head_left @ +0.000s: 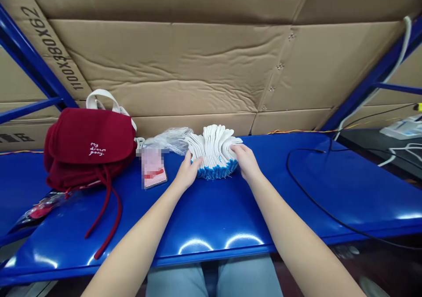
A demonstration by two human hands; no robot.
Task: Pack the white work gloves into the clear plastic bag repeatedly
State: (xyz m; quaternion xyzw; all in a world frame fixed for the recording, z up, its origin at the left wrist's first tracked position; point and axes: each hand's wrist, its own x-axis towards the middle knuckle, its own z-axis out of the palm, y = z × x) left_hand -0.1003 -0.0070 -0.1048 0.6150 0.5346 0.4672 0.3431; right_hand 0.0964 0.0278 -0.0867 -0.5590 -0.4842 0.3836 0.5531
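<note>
A bundle of white knitted work gloves (214, 145) with blue cuffs stands on the blue shelf (211, 222), layered side by side with the cuffs facing me. My left hand (189, 170) closes on the bundle's left end, thumb on the near side. At the opposite end, my right hand (245, 158) grips the outer gloves, its thumb over the top edge. Most fingers of both hands are hidden behind the gloves. Just left of the bundle lies a crumpled clear plastic bag (169, 139), and nearer me is a phone (154, 169) with a pink, partly blurred surface.
A dark red backpack (94, 143) with white handles and dangling straps sits at the left. Flattened cardboard (184, 68) forms the back wall between blue posts. A black cable (305, 193) curves across the right side of the shelf, and white cables (394, 154) lie beyond.
</note>
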